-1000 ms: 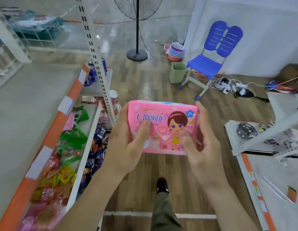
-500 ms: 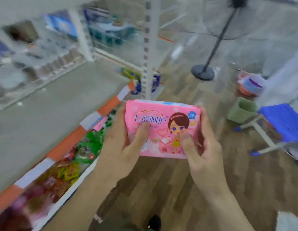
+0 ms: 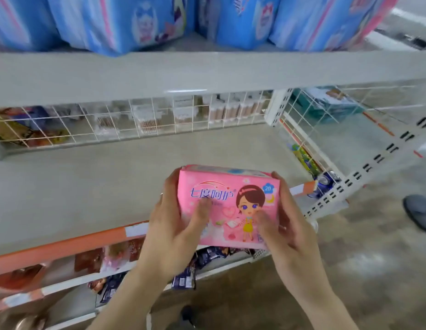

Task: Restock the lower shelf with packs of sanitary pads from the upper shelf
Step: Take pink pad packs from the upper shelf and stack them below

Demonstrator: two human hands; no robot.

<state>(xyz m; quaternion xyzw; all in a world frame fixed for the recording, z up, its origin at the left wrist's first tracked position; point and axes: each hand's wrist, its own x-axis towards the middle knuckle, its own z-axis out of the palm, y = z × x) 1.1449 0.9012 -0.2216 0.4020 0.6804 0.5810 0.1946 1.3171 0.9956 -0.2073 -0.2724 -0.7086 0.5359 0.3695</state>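
- The left hand [image 3: 170,231] and the right hand [image 3: 294,231] together hold a flat pink plastic pack of sanitary pads [image 3: 228,206] printed with a cartoon girl and blue lettering.
- The left hand's fingers curl round the pack's left edge, with its thumb pressed on the printed front near the lettering.
- The right hand's fingers wrap the pack's right edge, and its thumb lies on the front beside the cartoon figure; both thumbs are motion-blurred.
- The pack is held upright between the two palms, printed face toward the camera, in the air above the front edge of a bare grey metal shelf [image 3: 88,186].
- Just below the grip runs the shelf's orange price strip [image 3: 64,246], with a white label on it left of the left wrist.
- Under the grip, on the tier beneath, lie dark blue and brown snack packets [image 3: 183,278].
- Beyond the grip, at the back of the grey shelf, stands a white wire grid fence [image 3: 136,122], with blurred goods behind it.
- Above and beyond the grip, on the upper grey shelf [image 3: 207,72], stand large blue plastic packs [image 3: 116,22] with pink stripes.
- To the right of the grip are a white perforated upright [image 3: 364,172] and a blue drinks can [image 3: 325,183].
- Far right of the grip, a grey shoe [image 3: 419,213] rests on the floor.
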